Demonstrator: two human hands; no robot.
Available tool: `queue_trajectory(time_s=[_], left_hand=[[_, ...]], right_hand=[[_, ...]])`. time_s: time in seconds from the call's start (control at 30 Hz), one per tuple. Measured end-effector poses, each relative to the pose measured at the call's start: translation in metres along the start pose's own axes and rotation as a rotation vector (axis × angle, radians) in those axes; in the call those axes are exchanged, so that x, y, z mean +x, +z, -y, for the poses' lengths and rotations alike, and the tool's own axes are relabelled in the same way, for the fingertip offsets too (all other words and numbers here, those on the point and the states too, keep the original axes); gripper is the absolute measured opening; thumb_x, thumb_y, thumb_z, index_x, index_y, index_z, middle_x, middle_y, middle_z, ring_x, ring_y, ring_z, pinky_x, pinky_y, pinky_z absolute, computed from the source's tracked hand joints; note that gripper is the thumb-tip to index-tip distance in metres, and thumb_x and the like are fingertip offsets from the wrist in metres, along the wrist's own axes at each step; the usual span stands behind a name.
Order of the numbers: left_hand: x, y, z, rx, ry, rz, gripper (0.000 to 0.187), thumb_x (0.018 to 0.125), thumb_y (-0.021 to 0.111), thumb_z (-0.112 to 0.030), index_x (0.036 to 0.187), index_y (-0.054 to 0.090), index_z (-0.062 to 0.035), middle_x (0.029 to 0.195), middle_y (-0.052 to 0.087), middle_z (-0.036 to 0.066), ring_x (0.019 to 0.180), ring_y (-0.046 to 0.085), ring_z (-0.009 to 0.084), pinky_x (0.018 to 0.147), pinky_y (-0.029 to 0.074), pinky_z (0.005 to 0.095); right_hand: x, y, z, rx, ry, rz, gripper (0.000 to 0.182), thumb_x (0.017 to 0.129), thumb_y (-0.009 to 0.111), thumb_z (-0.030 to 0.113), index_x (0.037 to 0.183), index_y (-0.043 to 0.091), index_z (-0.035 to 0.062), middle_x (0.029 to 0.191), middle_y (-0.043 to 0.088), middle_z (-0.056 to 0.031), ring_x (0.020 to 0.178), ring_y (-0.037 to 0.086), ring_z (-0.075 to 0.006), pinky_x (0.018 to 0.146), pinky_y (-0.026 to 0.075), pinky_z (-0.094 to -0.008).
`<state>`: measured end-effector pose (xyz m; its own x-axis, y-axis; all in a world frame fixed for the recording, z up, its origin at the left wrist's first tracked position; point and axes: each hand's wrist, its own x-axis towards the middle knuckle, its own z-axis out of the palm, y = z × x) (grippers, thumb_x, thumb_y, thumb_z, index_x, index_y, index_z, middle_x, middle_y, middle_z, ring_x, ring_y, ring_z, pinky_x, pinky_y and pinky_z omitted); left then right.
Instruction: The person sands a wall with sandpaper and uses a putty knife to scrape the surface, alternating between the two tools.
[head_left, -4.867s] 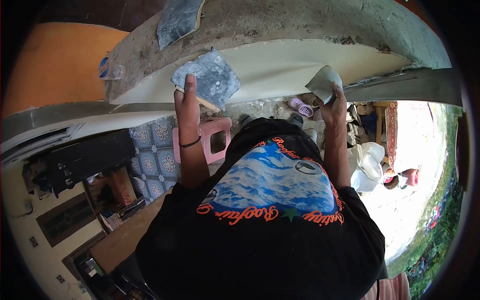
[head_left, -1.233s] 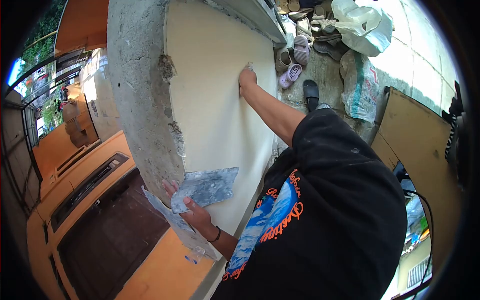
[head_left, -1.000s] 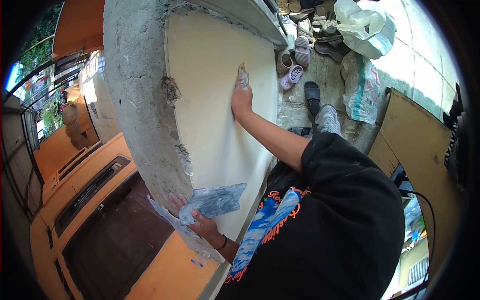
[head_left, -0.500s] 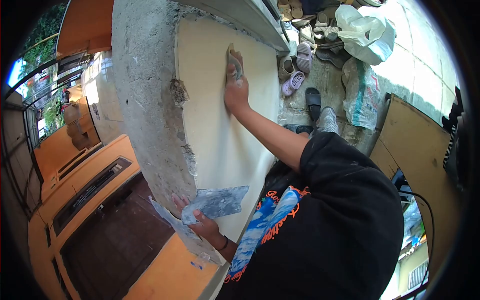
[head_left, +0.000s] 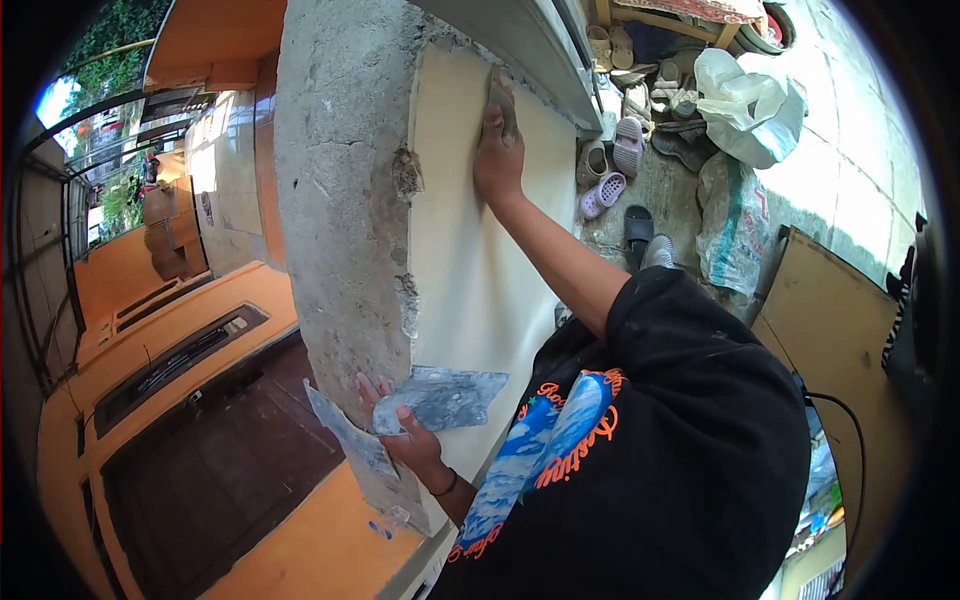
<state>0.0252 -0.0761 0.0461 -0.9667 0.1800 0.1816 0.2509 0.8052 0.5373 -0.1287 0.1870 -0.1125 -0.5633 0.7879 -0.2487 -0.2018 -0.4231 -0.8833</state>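
My right hand [head_left: 500,160] presses a flat grey scraper [head_left: 502,107] upright against the upper part of a smooth cream wall panel [head_left: 455,250]. The fingers wrap the scraper, hiding part of it. Lower down, at the edge of a rough concrete pillar [head_left: 335,180], my left hand [head_left: 408,437] holds a flat grey plate [head_left: 445,400] with pale smears. Its thumb lies over the plate and its fingertips show beyond the far edge. Another smeared grey strip [head_left: 345,428] juts from the pillar's left side, close to this hand.
Several shoes and purple clogs [head_left: 603,195] lie on the floor beside the wall, near a white plastic bag [head_left: 750,105] and a woven sack [head_left: 735,225]. A brown board [head_left: 835,300] stands at the right. Orange wall [head_left: 320,530] and dark panel [head_left: 220,470] fill the lower left.
The view has shifted, so wall and hands appear further right. My right hand has slid slightly up the panel with the scraper. My left hand keeps its grip on the plate.
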Motion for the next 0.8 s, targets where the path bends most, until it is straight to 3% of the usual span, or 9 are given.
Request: queue_trajectory(time_s=[0.03, 0.17, 0.2, 0.33, 0.43, 0.47, 0.53, 0.67, 0.8], left_hand=[[-0.003, 0.000, -0.001, -0.002, -0.008, -0.005, 0.066, 0.092, 0.041, -0.041, 0.133, 0.030, 0.0094, 0.138, 0.030, 0.024, 0.124, 0.038, 0.0370, 0.101, 0.036, 0.0467], [0.005, 0.004, 0.000, -0.020, 0.005, -0.019, 0.069, 0.091, 0.040, -0.045, 0.134, 0.029, 0.0079, 0.139, 0.029, 0.025, 0.122, 0.041, 0.0377, 0.100, 0.037, 0.0452], [0.002, 0.001, 0.000, -0.006, 0.001, -0.013, 0.069, 0.091, 0.040, -0.045, 0.135, 0.029, 0.0077, 0.139, 0.029, 0.025, 0.121, 0.042, 0.0381, 0.099, 0.037, 0.0445], [0.000, 0.001, -0.001, -0.017, -0.039, -0.021, 0.069, 0.091, 0.040, -0.044, 0.135, 0.029, 0.0077, 0.139, 0.030, 0.024, 0.121, 0.043, 0.0374, 0.101, 0.034, 0.0434], [-0.002, -0.004, 0.000, 0.035, -0.038, -0.009, 0.068, 0.091, 0.040, -0.043, 0.134, 0.030, 0.0079, 0.139, 0.033, 0.022, 0.120, 0.045, 0.0362, 0.103, 0.030, 0.0422], [0.000, -0.003, 0.001, 0.073, -0.021, -0.004, 0.068, 0.091, 0.039, -0.044, 0.134, 0.029, 0.0080, 0.139, 0.034, 0.022, 0.119, 0.047, 0.0358, 0.104, 0.029, 0.0421], [-0.002, -0.002, 0.001, 0.102, -0.006, -0.006, 0.068, 0.091, 0.039, -0.044, 0.135, 0.029, 0.0080, 0.138, 0.035, 0.021, 0.118, 0.048, 0.0354, 0.105, 0.028, 0.0420], [0.000, 0.002, -0.001, 0.027, -0.005, -0.028, 0.068, 0.092, 0.037, -0.045, 0.135, 0.030, 0.0073, 0.137, 0.036, 0.022, 0.117, 0.049, 0.0358, 0.105, 0.027, 0.0426], [0.001, 0.000, -0.001, 0.073, 0.001, -0.013, 0.068, 0.092, 0.037, -0.046, 0.135, 0.030, 0.0063, 0.137, 0.037, 0.023, 0.118, 0.048, 0.0355, 0.106, 0.024, 0.0431]], right_hand=[[0.023, -0.008, -0.022, 0.100, 0.247, 0.039, 0.044, 0.098, 0.030, 0.029, 0.134, 0.037, 0.0069, 0.142, 0.030, -0.0192, 0.132, 0.025, -0.0364, 0.107, 0.023, -0.0366], [-0.034, 0.016, 0.031, -0.206, -0.199, -0.047, 0.044, 0.096, 0.037, 0.022, 0.138, 0.034, 0.0098, 0.146, 0.023, -0.0173, 0.135, 0.018, -0.0352, 0.109, 0.018, -0.0384], [-0.060, 0.018, 0.040, -0.185, -0.313, 0.080, 0.048, 0.093, 0.043, 0.018, 0.139, 0.033, 0.0116, 0.147, 0.019, -0.0166, 0.137, 0.014, -0.0347, 0.110, 0.013, -0.0422], [-0.075, 0.014, 0.039, -0.150, -0.459, 0.178, 0.048, 0.095, 0.039, 0.029, 0.138, 0.033, 0.0076, 0.147, 0.021, -0.0162, 0.137, 0.015, -0.0343, 0.109, 0.012, -0.0446], [-0.010, 0.018, 0.020, 0.047, -0.196, 0.030, 0.049, 0.097, 0.033, 0.038, 0.131, 0.040, 0.0037, 0.143, 0.029, -0.0159, 0.135, 0.021, -0.0314, 0.108, 0.017, -0.0373], [0.019, 0.008, -0.006, 0.042, 0.162, 0.067, 0.046, 0.098, 0.034, 0.037, 0.114, 0.049, -0.0030, 0.103, 0.057, -0.0103, 0.093, 0.050, -0.0188, 0.088, 0.038, -0.0309], [0.019, 0.016, 0.011, 0.131, 0.119, 0.007, 0.046, 0.097, 0.035, 0.034, 0.131, 0.040, 0.0026, 0.142, 0.029, -0.0191, 0.133, 0.024, -0.0331, 0.107, 0.022, -0.0364], [-0.100, 0.016, 0.047, -0.221, -0.384, 0.167, 0.049, 0.096, 0.037, 0.033, 0.136, 0.035, 0.0041, 0.145, 0.023, -0.0197, 0.136, 0.018, -0.0344, 0.109, 0.015, -0.0402], [-0.091, 0.016, 0.052, -0.156, -0.336, 0.131, 0.049, 0.096, 0.035, 0.033, 0.136, 0.036, 0.0047, 0.145, 0.023, -0.0191, 0.135, 0.016, -0.0363, 0.110, 0.012, -0.0415]])
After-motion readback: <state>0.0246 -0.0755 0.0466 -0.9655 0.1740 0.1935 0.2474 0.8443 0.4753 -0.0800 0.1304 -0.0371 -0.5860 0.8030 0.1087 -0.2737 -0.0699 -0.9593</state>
